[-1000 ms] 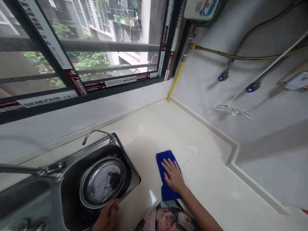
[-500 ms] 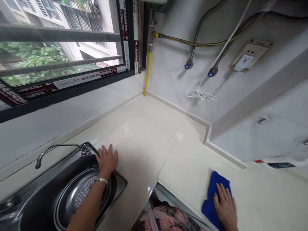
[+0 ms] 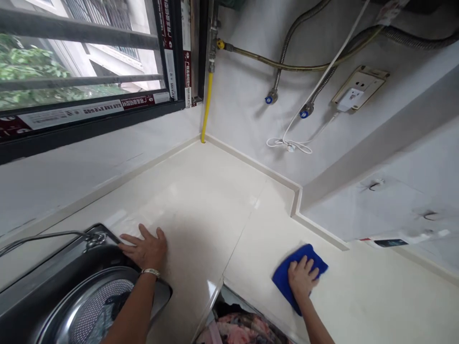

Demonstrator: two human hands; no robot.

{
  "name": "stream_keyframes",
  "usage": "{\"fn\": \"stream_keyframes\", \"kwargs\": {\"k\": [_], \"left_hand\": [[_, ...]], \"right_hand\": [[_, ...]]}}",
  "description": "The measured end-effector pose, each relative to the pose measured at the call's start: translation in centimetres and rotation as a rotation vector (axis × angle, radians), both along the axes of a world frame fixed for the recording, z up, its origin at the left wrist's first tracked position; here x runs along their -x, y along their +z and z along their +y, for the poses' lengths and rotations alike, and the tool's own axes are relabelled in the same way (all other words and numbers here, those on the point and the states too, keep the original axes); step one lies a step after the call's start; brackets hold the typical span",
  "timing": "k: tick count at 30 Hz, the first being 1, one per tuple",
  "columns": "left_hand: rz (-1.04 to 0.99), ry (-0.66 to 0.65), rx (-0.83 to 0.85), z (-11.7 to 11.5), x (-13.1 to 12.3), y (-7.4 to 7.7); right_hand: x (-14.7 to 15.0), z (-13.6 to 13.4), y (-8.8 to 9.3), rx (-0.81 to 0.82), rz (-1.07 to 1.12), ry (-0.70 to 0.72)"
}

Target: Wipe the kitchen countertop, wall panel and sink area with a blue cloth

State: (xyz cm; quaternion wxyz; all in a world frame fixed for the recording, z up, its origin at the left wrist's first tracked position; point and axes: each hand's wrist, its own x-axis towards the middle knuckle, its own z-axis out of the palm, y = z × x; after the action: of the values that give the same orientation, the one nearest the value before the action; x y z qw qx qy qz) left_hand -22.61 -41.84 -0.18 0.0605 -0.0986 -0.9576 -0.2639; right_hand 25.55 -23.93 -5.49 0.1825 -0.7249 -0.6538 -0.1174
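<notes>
My left hand (image 3: 146, 248) lies with spread fingers on the pale countertop (image 3: 201, 191), against the right edge of the steel sink (image 3: 163, 298). A metal bracelet circles its wrist. In the sink sits a round metal basin (image 3: 68, 310) with a perforated colander (image 3: 96, 301) in it; my left forearm covers part of both. To the right, my right hand (image 3: 303, 277) grips a folded blue cloth (image 3: 287, 279) with bent fingers and presses it flat on the counter. The cloth sticks out on both sides of the hand.
A curved faucet (image 3: 46, 235) stands behind the sink. A yellow pipe (image 3: 207, 105) rises in the back corner. Hoses, a tied white cord (image 3: 290, 145) and a socket (image 3: 360, 88) are on the wall. A dark-screened device (image 3: 390, 242) lies at the right ledge.
My right hand and the blue cloth have moved left and slightly away from me. My left hand has turned with its fingers more spread. The camera view has shifted right.
</notes>
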Motion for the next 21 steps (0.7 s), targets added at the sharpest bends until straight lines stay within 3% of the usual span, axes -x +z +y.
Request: {"fn": "stream_keyframes", "kwargs": {"k": [10, 17, 21], "left_hand": [[0.103, -0.004, 0.028, 0.1, -0.4, 0.4], [0.05, 0.045, 0.056, 0.5, 0.0, 0.7], [0.012, 0.042, 0.113, 0.4, 0.5, 0.3]], "right_hand": [[14.5, 10.3, 1.7, 0.103, -0.059, 0.152], [22.0, 17.4, 3.0, 0.257, 0.0, 0.331], [26.2, 19.8, 3.2, 0.277, 0.096, 0.448]]}}
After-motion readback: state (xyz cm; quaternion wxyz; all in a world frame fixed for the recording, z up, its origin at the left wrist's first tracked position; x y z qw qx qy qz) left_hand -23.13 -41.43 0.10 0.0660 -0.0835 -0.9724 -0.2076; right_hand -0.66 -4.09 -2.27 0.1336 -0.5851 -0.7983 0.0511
